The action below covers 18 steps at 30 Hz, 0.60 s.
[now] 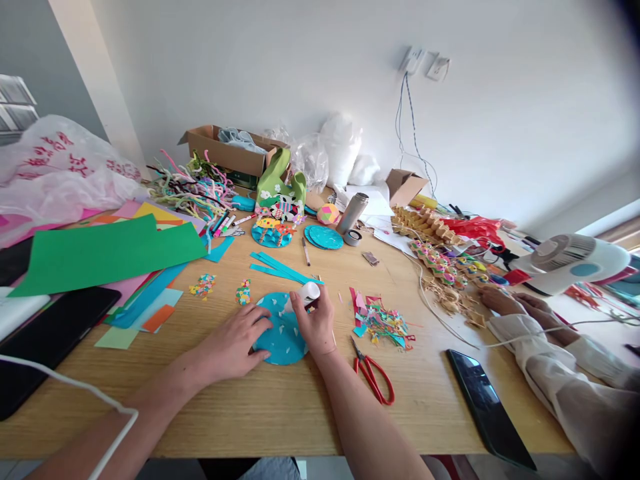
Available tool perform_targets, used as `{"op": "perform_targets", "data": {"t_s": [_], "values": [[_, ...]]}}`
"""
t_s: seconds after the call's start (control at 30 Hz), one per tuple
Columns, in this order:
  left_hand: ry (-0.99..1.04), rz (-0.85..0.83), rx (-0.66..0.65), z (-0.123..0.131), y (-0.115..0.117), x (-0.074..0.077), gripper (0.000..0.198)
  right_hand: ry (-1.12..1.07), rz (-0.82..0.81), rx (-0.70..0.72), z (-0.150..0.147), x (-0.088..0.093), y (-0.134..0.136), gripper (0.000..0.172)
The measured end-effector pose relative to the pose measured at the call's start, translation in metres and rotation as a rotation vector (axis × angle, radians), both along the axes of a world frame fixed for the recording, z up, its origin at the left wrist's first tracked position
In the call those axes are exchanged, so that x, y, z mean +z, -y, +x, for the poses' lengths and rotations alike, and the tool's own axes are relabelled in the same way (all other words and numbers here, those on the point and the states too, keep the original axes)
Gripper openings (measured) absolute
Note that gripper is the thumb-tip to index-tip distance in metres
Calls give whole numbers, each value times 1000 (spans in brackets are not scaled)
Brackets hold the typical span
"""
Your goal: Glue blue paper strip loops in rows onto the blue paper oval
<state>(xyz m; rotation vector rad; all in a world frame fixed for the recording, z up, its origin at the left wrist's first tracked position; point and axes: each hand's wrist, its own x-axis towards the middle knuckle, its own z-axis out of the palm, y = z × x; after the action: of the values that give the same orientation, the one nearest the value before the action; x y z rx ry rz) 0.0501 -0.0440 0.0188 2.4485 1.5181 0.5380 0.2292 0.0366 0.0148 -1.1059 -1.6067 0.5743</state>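
Observation:
A round teal paper disc (281, 333) with small white specks lies on the wooden table (260, 407) in front of me. My left hand (235, 343) rests on the disc's left edge, fingers spread and flat, holding it down. My right hand (314, 323) is closed around a small white glue bottle (306, 293), tipped so its nozzle points down at the disc. Thin teal paper strips (280, 269) lie just beyond the disc.
Red scissors (373, 375) and a heap of coloured scraps (383, 321) lie to the right. A black phone (487, 407) sits near the front edge. Green paper (107, 250) and coloured sheets are on the left. Another person's hands (515, 308) rest at the right.

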Motion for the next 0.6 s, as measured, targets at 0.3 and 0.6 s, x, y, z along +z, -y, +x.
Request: {"op": "perform_targets", "data": {"t_s": [0.3,0.6], "values": [[-9,-6,17,4,1,-1,39,47,29,15,1,-3,-1,30],[-4,19,15,6,1,-1,32,59,3,23,-2,-8,-2,32]]}}
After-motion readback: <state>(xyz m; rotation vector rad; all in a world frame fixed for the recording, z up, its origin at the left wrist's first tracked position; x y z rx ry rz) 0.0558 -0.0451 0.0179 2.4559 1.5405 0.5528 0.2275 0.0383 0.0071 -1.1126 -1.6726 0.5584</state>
